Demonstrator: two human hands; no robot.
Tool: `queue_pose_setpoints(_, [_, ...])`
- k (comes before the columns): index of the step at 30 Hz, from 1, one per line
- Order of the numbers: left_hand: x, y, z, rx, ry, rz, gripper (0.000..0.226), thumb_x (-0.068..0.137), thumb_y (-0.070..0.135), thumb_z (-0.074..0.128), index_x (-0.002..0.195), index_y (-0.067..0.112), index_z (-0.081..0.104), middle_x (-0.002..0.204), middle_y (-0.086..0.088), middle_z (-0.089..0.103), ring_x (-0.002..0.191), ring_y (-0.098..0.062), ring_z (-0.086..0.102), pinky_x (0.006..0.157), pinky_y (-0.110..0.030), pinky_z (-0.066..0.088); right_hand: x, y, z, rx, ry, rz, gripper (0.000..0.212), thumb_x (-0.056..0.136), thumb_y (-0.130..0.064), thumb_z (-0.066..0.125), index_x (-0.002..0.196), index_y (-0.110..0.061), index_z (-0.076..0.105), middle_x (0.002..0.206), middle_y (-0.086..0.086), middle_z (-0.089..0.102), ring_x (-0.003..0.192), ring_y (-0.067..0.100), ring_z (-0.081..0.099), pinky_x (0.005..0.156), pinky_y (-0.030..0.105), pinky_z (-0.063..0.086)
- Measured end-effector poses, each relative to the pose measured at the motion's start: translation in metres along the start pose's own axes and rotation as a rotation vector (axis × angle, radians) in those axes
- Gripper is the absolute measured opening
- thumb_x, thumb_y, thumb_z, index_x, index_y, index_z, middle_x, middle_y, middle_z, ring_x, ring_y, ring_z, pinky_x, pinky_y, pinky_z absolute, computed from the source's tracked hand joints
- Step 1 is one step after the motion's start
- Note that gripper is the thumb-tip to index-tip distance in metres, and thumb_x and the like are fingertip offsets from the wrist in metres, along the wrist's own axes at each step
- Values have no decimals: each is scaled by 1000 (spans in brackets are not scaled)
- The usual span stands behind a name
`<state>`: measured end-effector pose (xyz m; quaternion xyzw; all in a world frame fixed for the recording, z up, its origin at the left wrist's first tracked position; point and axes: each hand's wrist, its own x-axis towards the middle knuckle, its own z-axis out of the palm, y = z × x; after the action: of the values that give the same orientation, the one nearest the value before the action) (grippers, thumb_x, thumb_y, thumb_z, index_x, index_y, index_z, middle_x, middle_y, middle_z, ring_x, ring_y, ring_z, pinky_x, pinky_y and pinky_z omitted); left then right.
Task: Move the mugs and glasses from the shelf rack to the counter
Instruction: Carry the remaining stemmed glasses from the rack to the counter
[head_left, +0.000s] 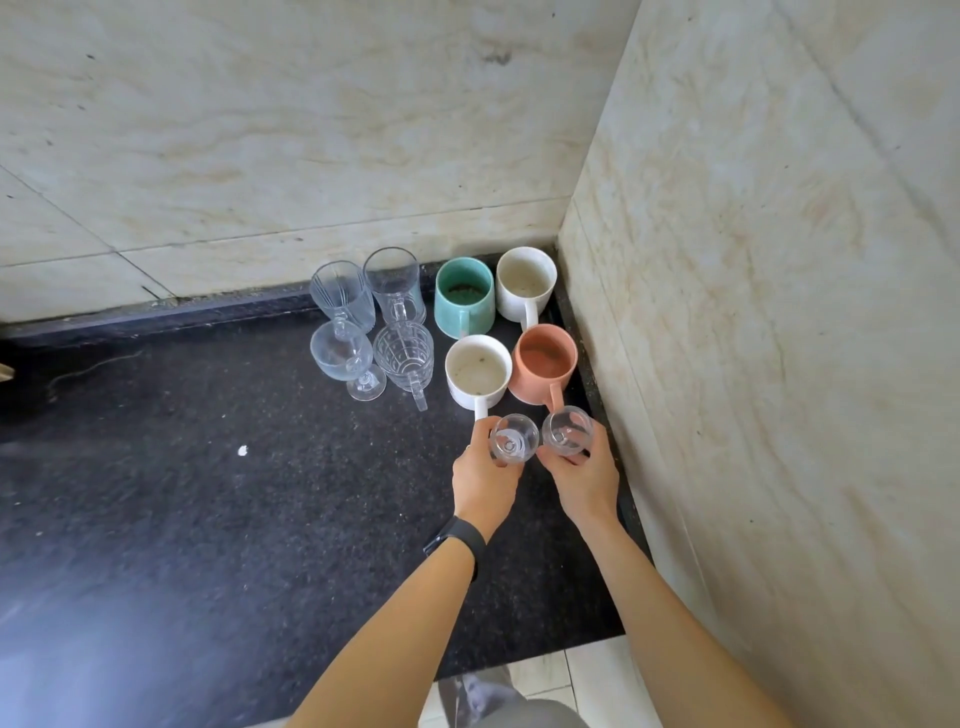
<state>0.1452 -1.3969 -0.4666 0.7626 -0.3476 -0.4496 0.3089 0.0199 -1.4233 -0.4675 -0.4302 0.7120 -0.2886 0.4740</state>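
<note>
My left hand grips a small clear glass and my right hand grips a second small clear glass, both just in front of the mugs on the black counter. A white mug and an orange mug stand in the near row. Behind them are a teal mug and another white mug. To the left stand a stemmed glass, a patterned glass mug, a ribbed glass and a tall glass mug. The shelf rack is out of view.
Marble walls close the corner: the back wall behind the cups and the side wall close on the right. The counter's front edge runs near my body. A small white speck lies on the counter to the left.
</note>
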Motion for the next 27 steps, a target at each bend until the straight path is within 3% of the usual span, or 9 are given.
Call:
queue_pose_setpoints(4, [-1,2,0,33,-7,8,39,87,23,71,121,31,54,105,5,70,94,-16,65,80,-29,51,1,-1,-2,-25,-22,-1,66,82,-15,82,139,-25,50,128,-8,62,99,7,63,78,15,47])
queue_pose_setpoints(9, [-5,5,-7,97,-37,16,48,85,15,70,127,26,50,110,-1,70,97,-22,68,87,-40,57,-5,5,-5,14,-33,94,70,81,-8,82,140,-20,47,131,-2,64,99,12,67,85,27,54])
queue_pose_setpoints(12, [-10,1,-16,108,-46,9,52,83,14,70,127,29,48,115,-1,68,93,-21,70,88,-45,58,-21,10,-7,-3,-22,155,63,83,-10,79,137,-18,48,128,0,65,94,9,64,85,28,50])
queue_pose_setpoints(17, [-27,-17,-52,145,-39,-45,58,87,11,69,137,27,45,124,1,61,93,-14,66,79,-31,59,-57,18,-3,-138,-4,204,42,93,-18,69,132,-15,54,126,3,64,98,13,56,84,26,43])
queue_pose_setpoints(19, [-36,-31,-74,166,-21,-72,56,89,13,68,138,27,44,129,0,59,93,-13,65,75,-24,58,-73,20,1,-227,-70,183,30,96,-20,64,126,-16,59,122,3,66,99,13,55,84,26,42])
queue_pose_setpoints(22, [-55,-53,-113,190,37,-108,55,92,17,66,140,27,42,133,0,58,98,-14,65,83,-29,60,-101,15,16,-415,-275,74,24,98,-25,59,121,-20,62,118,-1,68,99,12,57,84,24,41])
queue_pose_setpoints(27, [-107,-96,-191,240,143,-171,52,94,26,62,141,28,42,138,0,56,112,-19,61,94,-35,54,-155,-29,82,-655,-578,-291,20,97,-31,59,116,-27,66,117,-8,67,104,10,63,88,23,48])
